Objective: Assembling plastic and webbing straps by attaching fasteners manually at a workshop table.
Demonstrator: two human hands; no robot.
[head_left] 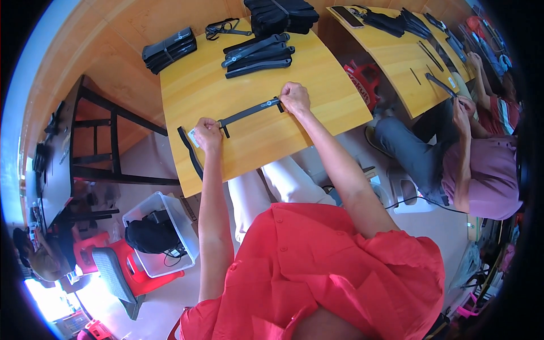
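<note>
Wooden worktop (226, 90), seen from above, carrying several groups of black straps. Neighbouring worktop (396, 56) at right, where a seated co-worker (481, 170) handles a strap of the same kind. Clear plastic bin (170, 226) on the floor at lower left, holding a black bag, beside a red stool (136, 266). Stack of folded black straps (280, 14) at the far edge of the worktop; a bundle of straps (169, 49) at its far left corner; a loose pile of straps (258, 56) in the middle, well apart from the hands. Single black strap (249, 112) lying flat and stretched near the front of the worktop, running diagonally between the two hands. Second black strap (190, 152) curving along the worktop's left front edge, just beside the left hand. Left hand (208, 131), grip clenched on the near end of the stretched strap, pressing it to the surface. Right hand (295, 97), grip clenched on the far end of the same strap. Small pale tag (194, 136), partly hidden at the left hand.
</note>
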